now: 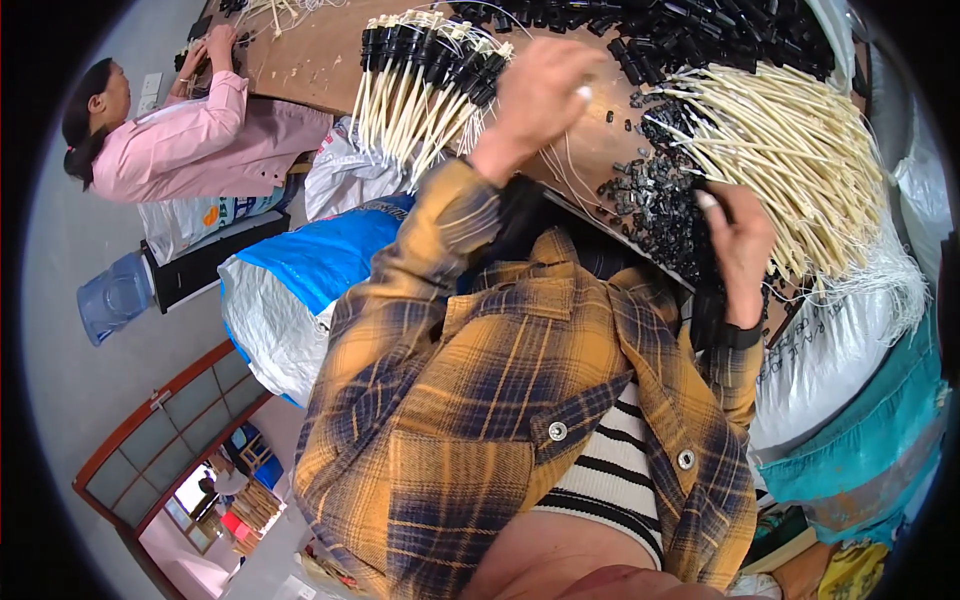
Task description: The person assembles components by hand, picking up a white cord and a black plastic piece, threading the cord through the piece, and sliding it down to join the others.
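My left hand point(545, 95) is raised over the table, right of a bundle of cream sticks with black fittings point(430, 75). Its fingers are curled together, with something white at a fingertip; anything inside the grip is hidden. Thin white strands point(572, 160) lie on the tabletop below it. On the right, my right hand point(742, 238) rests at the edge of a heap of small black plastic pieces point(655, 205). A white covering shows on one of its digits. The fingers bend inward, and I cannot make out what they hold. A big stack of cream sticks point(800, 170) lies beside this hand.
Black plastic tubes point(720, 35) are piled at the far side of the brown table point(310, 60). A co-worker in pink point(180, 150) sits at the left. A blue and white sack point(290, 290) stands left of me; white sacks point(830, 350) stand at the right.
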The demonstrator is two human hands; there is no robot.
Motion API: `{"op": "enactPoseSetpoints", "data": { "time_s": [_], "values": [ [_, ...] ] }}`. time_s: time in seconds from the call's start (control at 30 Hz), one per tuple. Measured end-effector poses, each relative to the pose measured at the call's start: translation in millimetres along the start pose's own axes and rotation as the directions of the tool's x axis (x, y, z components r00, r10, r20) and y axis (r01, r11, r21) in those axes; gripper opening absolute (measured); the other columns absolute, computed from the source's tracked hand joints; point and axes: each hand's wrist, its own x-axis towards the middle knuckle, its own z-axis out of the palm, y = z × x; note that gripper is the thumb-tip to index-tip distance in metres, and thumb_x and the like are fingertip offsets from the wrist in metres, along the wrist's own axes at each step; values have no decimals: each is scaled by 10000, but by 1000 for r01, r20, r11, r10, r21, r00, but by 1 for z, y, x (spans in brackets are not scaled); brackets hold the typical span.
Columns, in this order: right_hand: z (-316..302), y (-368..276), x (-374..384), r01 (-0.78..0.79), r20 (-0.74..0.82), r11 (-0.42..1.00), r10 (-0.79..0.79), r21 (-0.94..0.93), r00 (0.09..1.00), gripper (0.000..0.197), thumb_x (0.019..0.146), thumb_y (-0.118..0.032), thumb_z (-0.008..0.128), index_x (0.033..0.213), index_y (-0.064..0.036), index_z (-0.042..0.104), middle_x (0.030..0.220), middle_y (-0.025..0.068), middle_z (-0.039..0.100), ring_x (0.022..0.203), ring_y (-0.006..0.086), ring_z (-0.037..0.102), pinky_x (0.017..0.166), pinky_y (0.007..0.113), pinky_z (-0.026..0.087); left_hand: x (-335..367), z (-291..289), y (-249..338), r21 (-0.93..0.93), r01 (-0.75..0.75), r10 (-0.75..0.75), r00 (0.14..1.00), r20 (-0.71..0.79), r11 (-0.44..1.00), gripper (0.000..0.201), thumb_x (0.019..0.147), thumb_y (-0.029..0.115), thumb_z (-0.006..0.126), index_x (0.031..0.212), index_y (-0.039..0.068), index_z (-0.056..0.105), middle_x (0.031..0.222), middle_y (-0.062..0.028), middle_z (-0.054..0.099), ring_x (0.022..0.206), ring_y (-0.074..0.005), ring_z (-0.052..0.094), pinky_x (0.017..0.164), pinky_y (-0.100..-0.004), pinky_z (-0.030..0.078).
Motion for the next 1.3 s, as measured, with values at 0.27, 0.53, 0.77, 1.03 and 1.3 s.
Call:
{"op": "enactPoseSetpoints", "data": {
  "time_s": [0.27,0.53,0.77,1.03,1.3],
  "values": [
    [-33,5,1,-61,-27,892,55,-447,998,105,777,-75,661,856,-63,594,805,99,585,786,307,585,657,395,457,38,60,-11,233,301,-362,885,292,925,263,708,213,672,961,145,684,994,-133,621,924,-348,601,786,-469,495],
    [-28,-19,15,169,16,933,-173,-319,985,188,831,-62,652,1017,-90,666,841,84,617,681,267,577,617,336,456,10,30,4,-250,278,-239,955,176,928,324,716,10,598,1033,62,641,955,-158,653,925,-296,632,832,-396,492],
    [1,-22,10,24,-84,1000,-25,-11,996,173,862,-92,655,1028,-55,686,771,109,632,606,241,585,577,316,458,6,22,35,-431,257,-60,905,420,865,422,785,-5,466,1165,92,624,1002,-75,648,904,-188,611,786,-304,488],
    [-3,-22,-1,-43,-128,999,40,-14,991,163,821,-135,717,954,-42,711,644,120,561,530,222,534,510,311,423,7,22,34,-345,94,59,912,407,934,427,737,-59,469,1109,76,630,978,-106,645,925,-271,624,832,-342,496],
    [1,-35,0,117,120,914,-75,-388,990,409,751,-200,752,1136,-124,636,816,83,654,645,266,622,547,382,466,-4,44,52,-405,-106,256,906,336,908,317,737,-88,535,952,116,648,837,-42,633,859,-224,610,744,-346,470]
  ]
}}
